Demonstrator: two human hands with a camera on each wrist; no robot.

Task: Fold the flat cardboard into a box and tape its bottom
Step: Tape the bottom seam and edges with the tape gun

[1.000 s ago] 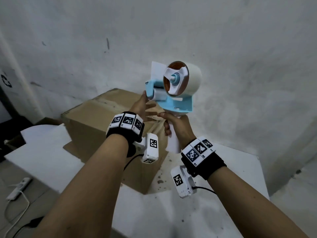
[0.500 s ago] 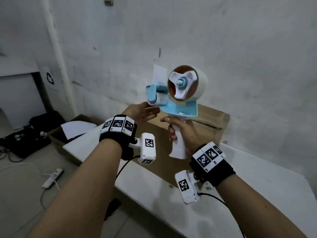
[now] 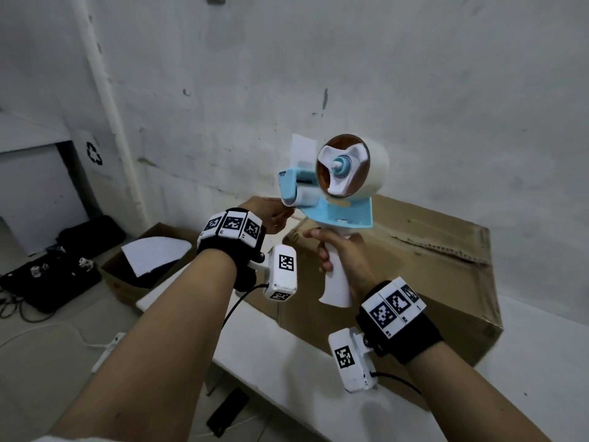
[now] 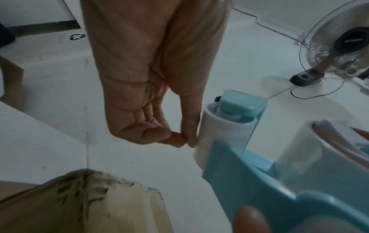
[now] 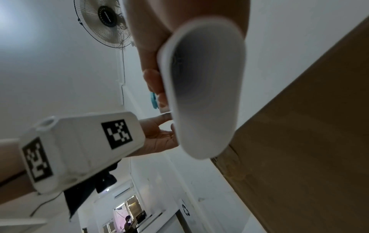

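The tape dispenser [image 3: 331,193] is held upright in the air by its white handle [image 3: 336,275], around which the right hand [image 3: 342,255] is wrapped. The left hand [image 3: 271,215] is brought to the dispenser's front roller [image 4: 223,134], thumb and forefinger pinched together just beside it; whether tape lies between them cannot be told. The folded cardboard box [image 3: 430,260] is seen behind and below the dispenser, resting on the white surface [image 3: 287,362].

Tape dispenser [image 3: 331,189] before box [image 3: 430,250]
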